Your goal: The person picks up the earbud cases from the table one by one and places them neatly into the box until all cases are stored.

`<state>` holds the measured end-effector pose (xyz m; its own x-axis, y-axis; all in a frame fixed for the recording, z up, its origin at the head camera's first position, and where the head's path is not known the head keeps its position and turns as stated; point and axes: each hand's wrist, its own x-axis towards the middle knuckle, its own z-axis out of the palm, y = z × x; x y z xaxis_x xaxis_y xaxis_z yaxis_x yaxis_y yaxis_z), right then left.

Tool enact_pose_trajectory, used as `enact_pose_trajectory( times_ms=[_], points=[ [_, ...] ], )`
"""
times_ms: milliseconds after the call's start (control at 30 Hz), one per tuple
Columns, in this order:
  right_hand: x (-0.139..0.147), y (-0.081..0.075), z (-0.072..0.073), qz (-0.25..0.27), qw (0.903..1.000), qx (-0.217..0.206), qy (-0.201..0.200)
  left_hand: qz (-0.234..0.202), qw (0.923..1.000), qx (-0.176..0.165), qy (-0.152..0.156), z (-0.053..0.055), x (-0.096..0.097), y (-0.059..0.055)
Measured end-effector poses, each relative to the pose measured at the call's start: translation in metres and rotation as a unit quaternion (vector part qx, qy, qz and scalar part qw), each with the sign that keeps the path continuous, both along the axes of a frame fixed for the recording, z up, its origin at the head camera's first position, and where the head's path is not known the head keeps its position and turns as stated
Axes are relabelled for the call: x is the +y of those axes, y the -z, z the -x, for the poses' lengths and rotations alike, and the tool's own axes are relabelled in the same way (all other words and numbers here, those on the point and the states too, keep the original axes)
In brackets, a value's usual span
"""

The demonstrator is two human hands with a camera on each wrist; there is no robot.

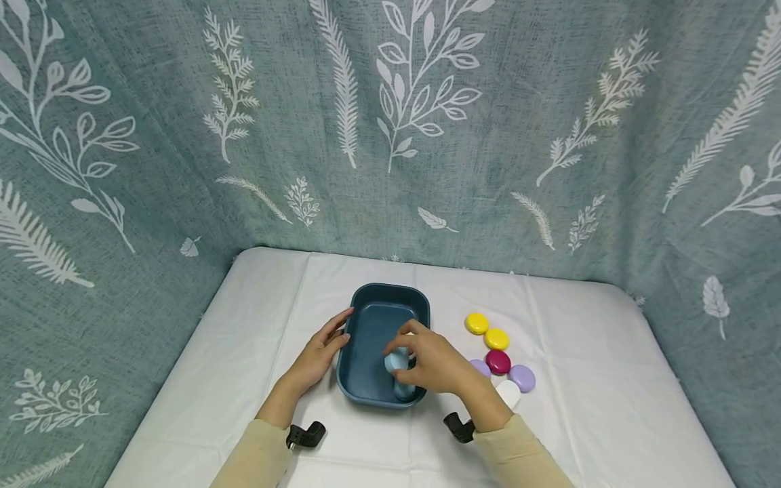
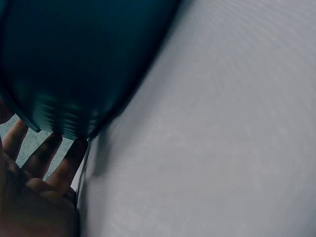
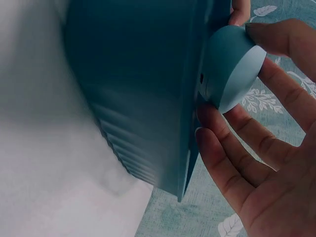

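A dark teal rectangular tub point(image 1: 373, 396) stands on the white cloth in the head view. My left hand point(image 1: 314, 359) is at its left side, fingers extended and fingertips touching the outer wall; the left wrist view shows these fingers point(image 2: 64, 165) against the ridged end. Over the tub's right part, my right hand point(image 1: 430, 359) pinches a light blue rounded disc point(image 3: 237, 69) between thumb and fingers. Its lower fingers are right at the tub's rim in the right wrist view. Below the disc, a darker blue rounded thing point(image 1: 404, 391) shows inside the tub, partly hidden.
Right of the tub lie similar rounded discs: two yellow ones point(image 1: 476, 323), a dark red one point(image 1: 498, 362), two lilac ones point(image 1: 522, 378) and white point(image 1: 508, 393), partly behind the right forearm. A patterned grey-green curtain point(image 1: 378, 203) hangs behind the table.
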<state>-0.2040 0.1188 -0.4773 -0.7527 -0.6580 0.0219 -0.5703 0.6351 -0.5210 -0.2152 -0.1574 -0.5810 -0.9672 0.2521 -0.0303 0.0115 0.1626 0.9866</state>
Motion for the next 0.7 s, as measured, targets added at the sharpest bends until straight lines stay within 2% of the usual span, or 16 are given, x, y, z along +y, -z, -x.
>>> enact_pose_trajectory(
  times_ms=[200,467,700],
  points=[
    [-0.006,0.007,-0.001,-0.002,0.9999,0.014,0.000,0.001,1.0000,0.001,-0.002,-0.001,0.000,0.000],
    [-0.012,0.015,-0.003,-0.008,0.9998,0.010,0.013,0.004,1.0000,0.003,0.000,0.001,0.000,0.001],
    [-0.015,0.024,-0.005,-0.024,0.9987,0.043,0.012,0.006,1.0000,-0.002,-0.002,0.001,0.000,0.001]
  ],
)
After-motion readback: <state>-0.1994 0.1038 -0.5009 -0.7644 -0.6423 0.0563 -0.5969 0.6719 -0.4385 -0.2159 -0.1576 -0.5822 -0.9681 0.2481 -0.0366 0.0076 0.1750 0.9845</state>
